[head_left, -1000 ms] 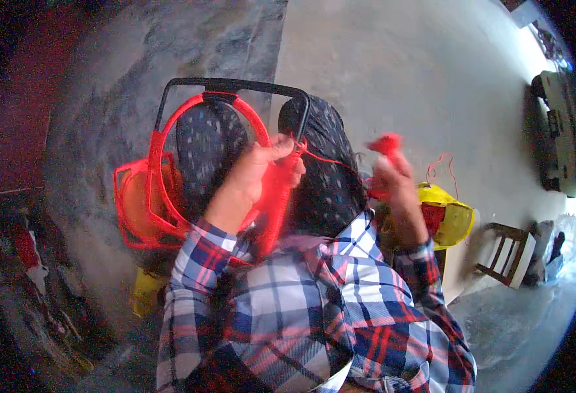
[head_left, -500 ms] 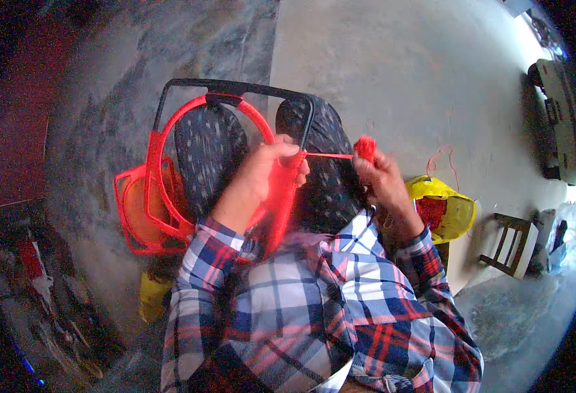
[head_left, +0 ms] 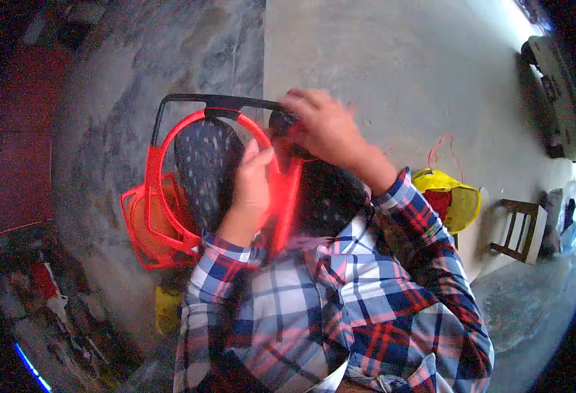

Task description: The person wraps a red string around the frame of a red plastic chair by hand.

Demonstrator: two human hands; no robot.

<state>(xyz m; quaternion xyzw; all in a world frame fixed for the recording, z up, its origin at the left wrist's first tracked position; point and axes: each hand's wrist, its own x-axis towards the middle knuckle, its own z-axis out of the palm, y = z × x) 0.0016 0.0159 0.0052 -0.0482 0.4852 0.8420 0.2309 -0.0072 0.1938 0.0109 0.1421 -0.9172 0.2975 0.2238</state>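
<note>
A squarish black frame (head_left: pixel 186 98) with a ring (head_left: pixel 160 160) inside it stands over my lap. Red cord (head_left: pixel 288 209) is wound closely along its lower right side and covers the ring. My left hand (head_left: pixel 251 187) is closed on the ring and the wound side, thumb up. Over the frame's upper right corner, my right hand (head_left: pixel 324 128) is bent with curled fingers, blurred by motion. Red shows under its fingers, but the bundle of cord is mostly hidden there. The top bar and upper corners are still bare black.
Left of my knee leans a second red-wound frame (head_left: pixel 160 226). To the right, a yellow bag (head_left: pixel 465 208) holds red cord, with a loose strand (head_left: pixel 442 144) on the floor beyond. A dark slatted wooden piece (head_left: pixel 516 229) stands farther right. Clutter (head_left: pixel 58 295) lies at lower left.
My right hand has swung up and left from beside the frame to its upper right corner. The taut cord between my hands no longer shows. My left hand has shifted slightly left.
</note>
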